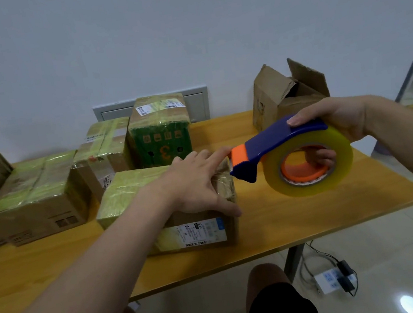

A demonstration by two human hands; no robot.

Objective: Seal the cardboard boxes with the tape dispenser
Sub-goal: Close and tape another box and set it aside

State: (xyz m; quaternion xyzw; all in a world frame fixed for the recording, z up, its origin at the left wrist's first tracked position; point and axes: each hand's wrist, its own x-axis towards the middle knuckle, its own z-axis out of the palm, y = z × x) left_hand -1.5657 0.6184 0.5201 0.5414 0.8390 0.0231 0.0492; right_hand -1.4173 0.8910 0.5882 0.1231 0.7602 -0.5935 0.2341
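Above table [275, 226], right grip [337, 120] holds dispenser [276, 139] just beside box [128, 192].

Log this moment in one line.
left hand: flat on front box, forefinger touching tape dispenser tip | right hand: grips tape dispenser beside box | open box: rear right, unsealed

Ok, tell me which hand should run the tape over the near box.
Right: the right hand grips the dispenser beside the box; the left hand only rests flat on top.
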